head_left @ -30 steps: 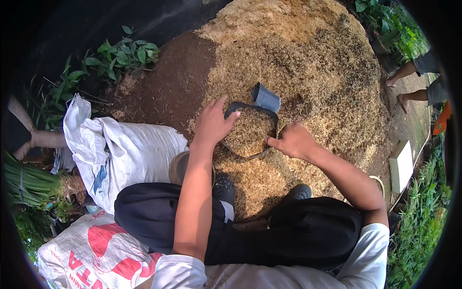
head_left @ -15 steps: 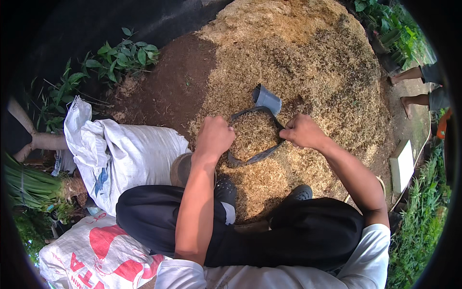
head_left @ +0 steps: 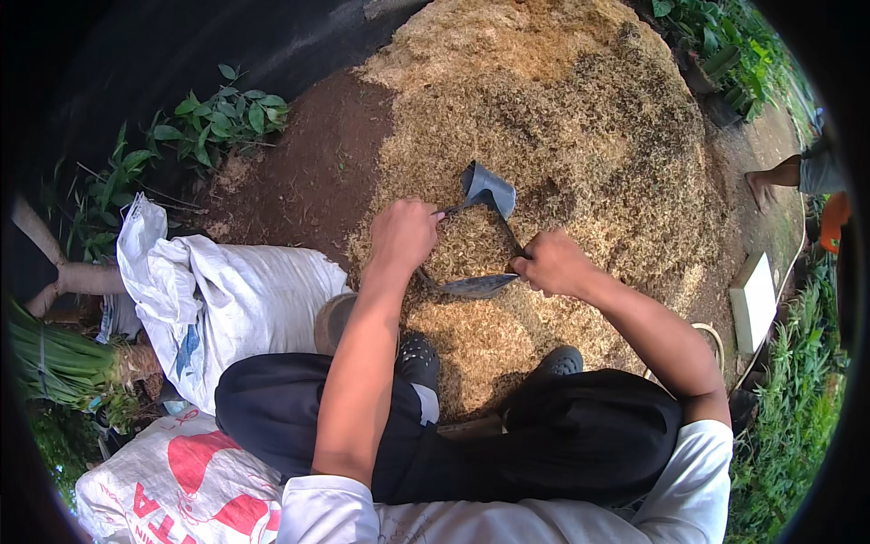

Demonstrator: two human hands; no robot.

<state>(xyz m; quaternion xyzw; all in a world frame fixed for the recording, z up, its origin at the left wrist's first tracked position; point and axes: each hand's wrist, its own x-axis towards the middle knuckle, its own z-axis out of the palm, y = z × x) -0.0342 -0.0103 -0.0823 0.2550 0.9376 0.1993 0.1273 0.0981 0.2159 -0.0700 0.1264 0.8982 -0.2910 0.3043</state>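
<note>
Between my hands is a black plastic bag (head_left: 480,286), its mouth spread into an angular loop with pale husk showing inside. My left hand (head_left: 403,234) is closed, pinching the left side of the rim. My right hand (head_left: 551,262) grips the right side with curled fingers. The bag's near edge folds into a shiny flap. Its lower part cannot be made out against the husk. Just beyond the far rim a grey plastic cup (head_left: 494,188) lies tipped on the husk pile (head_left: 562,136).
A white woven sack (head_left: 254,286) stands at my left, with a red-printed sack (head_left: 195,471) nearer. Dark soil (head_left: 317,154) borders the pile at the far left. Leafy plants (head_left: 217,118) grow beyond it. At the right are a white block (head_left: 754,301) and another person's bare foot (head_left: 759,189).
The bag's mouth has gone from a rounded loop to a more angular one, and its near edge has folded up. Both hands moved slightly. At the right, the other person's legs have shifted.
</note>
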